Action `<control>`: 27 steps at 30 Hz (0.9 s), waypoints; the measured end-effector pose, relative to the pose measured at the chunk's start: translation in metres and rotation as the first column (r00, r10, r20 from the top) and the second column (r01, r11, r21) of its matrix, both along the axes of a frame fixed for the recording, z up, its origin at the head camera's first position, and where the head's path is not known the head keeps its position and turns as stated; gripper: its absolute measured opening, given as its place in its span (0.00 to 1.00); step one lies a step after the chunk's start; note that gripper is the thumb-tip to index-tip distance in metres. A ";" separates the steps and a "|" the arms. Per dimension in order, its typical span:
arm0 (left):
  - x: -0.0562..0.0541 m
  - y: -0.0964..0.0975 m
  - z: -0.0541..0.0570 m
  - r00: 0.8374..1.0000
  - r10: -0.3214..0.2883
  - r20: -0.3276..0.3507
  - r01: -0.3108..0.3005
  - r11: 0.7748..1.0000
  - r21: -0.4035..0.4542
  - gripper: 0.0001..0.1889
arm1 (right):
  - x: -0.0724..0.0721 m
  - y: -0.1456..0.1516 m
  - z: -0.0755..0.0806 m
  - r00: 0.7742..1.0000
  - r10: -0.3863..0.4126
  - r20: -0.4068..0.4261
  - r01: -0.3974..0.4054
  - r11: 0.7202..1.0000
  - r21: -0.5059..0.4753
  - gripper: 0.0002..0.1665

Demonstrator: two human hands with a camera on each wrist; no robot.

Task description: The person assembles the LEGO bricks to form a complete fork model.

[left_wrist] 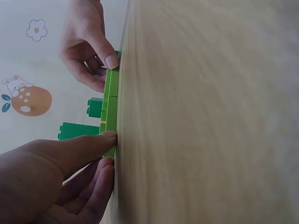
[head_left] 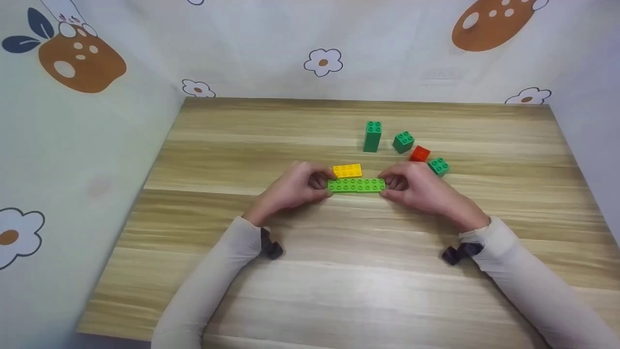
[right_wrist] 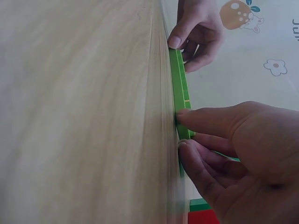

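Two light green toy building bricks [head_left: 356,185] lie end to end in a row on the table, studs up, with a seam near the middle. My left hand [head_left: 300,185] pinches the row's left end between thumb and fingers. At the right end, my right hand [head_left: 420,190] pinches it the same way. Just behind the row lies a yellow building brick [head_left: 347,170], close to the left fingertips. In the left wrist view, the green row [left_wrist: 111,105] sits low against the tabletop. The right wrist view shows its long side [right_wrist: 177,77].
Behind the hands stand a tall dark green block [head_left: 372,138] and a short dark green brick [head_left: 403,142]. A red brick [head_left: 420,153] and another dark green brick [head_left: 439,166] are close behind the right hand. The wooden table [head_left: 242,126] meets a patterned wall [head_left: 261,53].
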State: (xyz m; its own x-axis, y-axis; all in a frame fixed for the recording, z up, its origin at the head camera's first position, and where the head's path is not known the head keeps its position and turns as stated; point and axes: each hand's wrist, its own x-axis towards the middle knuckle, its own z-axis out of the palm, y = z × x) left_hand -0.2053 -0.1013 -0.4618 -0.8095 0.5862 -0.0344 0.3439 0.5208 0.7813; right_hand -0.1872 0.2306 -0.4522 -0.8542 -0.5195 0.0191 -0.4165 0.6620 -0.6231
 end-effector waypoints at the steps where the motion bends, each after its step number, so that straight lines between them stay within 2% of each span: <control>1: 0.000 0.000 0.000 1.000 0.000 0.000 0.000 1.000 0.001 0.18 | 0.000 0.000 0.000 1.000 -0.001 0.002 0.001 1.000 -0.001 0.21; 12: 0.001 -0.001 0.001 1.000 0.003 -0.012 -0.003 1.000 -0.003 0.18 | -0.001 0.002 0.003 1.000 -0.002 0.025 0.002 1.000 -0.004 0.25; 16: 0.001 0.000 0.001 1.000 0.004 -0.020 -0.004 1.000 -0.011 0.18 | -0.003 0.008 0.008 0.998 -0.043 0.035 0.044 0.998 -0.033 0.26; 19: 0.001 0.000 0.001 1.000 0.003 -0.021 -0.003 1.000 -0.014 0.18 | -0.005 0.014 0.013 0.996 -0.090 0.000 0.090 0.993 -0.073 0.24; 22: 0.001 0.000 0.001 1.000 0.003 -0.020 -0.004 1.000 -0.018 0.18 | -0.008 0.021 0.018 0.989 -0.132 -0.071 0.124 0.986 -0.112 0.22; 27: 0.001 0.000 0.001 0.999 0.001 -0.034 -0.002 1.000 -0.015 0.18 | -0.013 0.037 0.026 0.965 -0.191 -0.179 0.174 0.979 -0.108 0.17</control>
